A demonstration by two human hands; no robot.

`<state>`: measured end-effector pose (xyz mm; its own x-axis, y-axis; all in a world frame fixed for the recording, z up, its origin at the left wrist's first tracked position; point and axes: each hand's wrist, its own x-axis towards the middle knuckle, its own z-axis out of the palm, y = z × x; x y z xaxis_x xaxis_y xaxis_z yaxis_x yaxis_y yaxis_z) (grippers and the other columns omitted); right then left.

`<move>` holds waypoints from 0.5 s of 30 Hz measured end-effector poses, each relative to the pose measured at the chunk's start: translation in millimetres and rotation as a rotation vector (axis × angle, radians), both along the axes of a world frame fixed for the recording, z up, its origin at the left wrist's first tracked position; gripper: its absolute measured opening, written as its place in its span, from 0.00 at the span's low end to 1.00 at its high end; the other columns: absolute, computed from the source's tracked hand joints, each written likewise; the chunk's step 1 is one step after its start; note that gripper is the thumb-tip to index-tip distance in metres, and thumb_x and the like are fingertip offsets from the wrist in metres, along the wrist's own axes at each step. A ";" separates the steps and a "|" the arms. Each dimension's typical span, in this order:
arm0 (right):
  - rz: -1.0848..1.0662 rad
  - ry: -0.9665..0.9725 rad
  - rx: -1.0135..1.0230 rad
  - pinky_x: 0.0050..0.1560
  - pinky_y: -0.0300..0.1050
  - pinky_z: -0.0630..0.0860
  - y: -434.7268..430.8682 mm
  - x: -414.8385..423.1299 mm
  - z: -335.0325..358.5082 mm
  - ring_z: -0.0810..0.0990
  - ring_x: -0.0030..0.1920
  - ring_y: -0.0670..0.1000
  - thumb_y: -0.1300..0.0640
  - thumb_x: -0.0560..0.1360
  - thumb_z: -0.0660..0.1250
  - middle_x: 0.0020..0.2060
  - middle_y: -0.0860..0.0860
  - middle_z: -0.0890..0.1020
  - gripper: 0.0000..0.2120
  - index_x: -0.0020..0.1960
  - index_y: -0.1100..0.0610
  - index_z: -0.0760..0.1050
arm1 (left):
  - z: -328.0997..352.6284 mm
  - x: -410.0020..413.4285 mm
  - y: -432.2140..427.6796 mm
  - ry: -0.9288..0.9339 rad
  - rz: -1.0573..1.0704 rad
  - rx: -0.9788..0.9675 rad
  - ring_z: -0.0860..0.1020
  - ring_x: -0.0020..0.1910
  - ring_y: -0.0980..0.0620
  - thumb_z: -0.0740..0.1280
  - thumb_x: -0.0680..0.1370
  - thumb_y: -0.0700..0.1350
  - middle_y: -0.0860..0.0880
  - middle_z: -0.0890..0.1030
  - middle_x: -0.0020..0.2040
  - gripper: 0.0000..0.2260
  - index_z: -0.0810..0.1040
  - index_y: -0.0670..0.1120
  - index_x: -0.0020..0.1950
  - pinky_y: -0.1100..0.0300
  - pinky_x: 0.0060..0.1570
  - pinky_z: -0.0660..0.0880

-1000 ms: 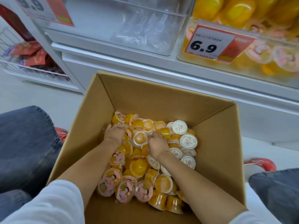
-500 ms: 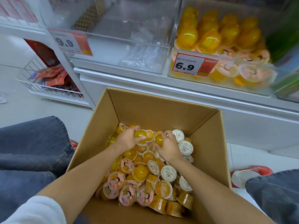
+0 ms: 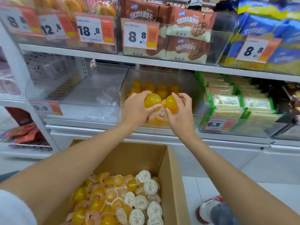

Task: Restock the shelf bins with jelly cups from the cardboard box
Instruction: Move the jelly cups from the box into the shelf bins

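Observation:
My left hand [image 3: 135, 109] grips an orange jelly cup [image 3: 152, 100], and my right hand [image 3: 180, 111] grips a second orange jelly cup [image 3: 170, 103]. Both hands are raised side by side in front of the clear shelf bin [image 3: 191, 88], which holds several orange jelly cups [image 3: 155, 88] at its back. Below, the open cardboard box [image 3: 170, 168] on the floor holds several more jelly cups [image 3: 123, 200], some orange side up, some showing white or pink lids.
A nearly bare clear bin [image 3: 90, 95] with a 9.9 tag sits left of the jelly bin. A bin of green-edged packets [image 3: 235, 108] with a 6.5 tag sits to the right. Snack bins fill the shelf above. A red shoe [image 3: 209, 208] rests beside the box.
Both hands closed on a jelly cup inside the box, then rose out of it to the shelf bin. The view tilted up from the box to the shelves.

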<state>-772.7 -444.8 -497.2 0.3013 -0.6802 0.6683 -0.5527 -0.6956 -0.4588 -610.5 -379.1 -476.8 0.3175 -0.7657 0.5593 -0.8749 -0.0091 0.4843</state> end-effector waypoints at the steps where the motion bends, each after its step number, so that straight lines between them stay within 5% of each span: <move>1: -0.005 -0.009 0.044 0.65 0.44 0.69 -15.8 -3.2 8.7 0.69 0.66 0.54 0.55 0.75 0.69 0.66 0.56 0.67 0.25 0.70 0.58 0.69 | 6.0 -3.4 -17.7 0.040 -0.024 0.020 0.76 0.56 0.50 0.67 0.72 0.66 0.51 0.81 0.57 0.27 0.75 0.52 0.65 0.54 0.53 0.75; 5: -0.037 0.096 0.264 0.63 0.38 0.65 -73.8 -12.1 19.3 0.71 0.63 0.52 0.55 0.75 0.70 0.65 0.54 0.67 0.27 0.71 0.56 0.68 | 3.8 -5.9 -90.8 0.070 -0.052 0.193 0.79 0.56 0.48 0.65 0.72 0.68 0.51 0.81 0.58 0.28 0.74 0.52 0.65 0.49 0.55 0.76; 11: -0.114 0.415 0.283 0.59 0.54 0.71 -119.0 0.3 -0.7 0.74 0.58 0.60 0.50 0.75 0.68 0.57 0.57 0.80 0.22 0.68 0.54 0.70 | -18.9 4.9 -136.9 -0.186 -0.003 0.591 0.71 0.65 0.43 0.65 0.74 0.64 0.47 0.78 0.62 0.23 0.73 0.56 0.65 0.45 0.64 0.62; 15: -0.138 0.214 0.390 0.52 0.48 0.72 -124.8 3.4 -4.9 0.76 0.50 0.57 0.56 0.74 0.71 0.52 0.57 0.76 0.12 0.54 0.58 0.73 | -14.4 5.2 -136.1 -0.191 0.027 0.521 0.69 0.66 0.43 0.71 0.71 0.61 0.47 0.77 0.62 0.23 0.76 0.56 0.64 0.46 0.63 0.63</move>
<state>-769.3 -569.6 -502.0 0.2937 -0.9118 0.2870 -0.7391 -0.4070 -0.5368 -605.3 -515.1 -491.2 0.2709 -0.9494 0.1587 -0.9429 -0.2285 0.2425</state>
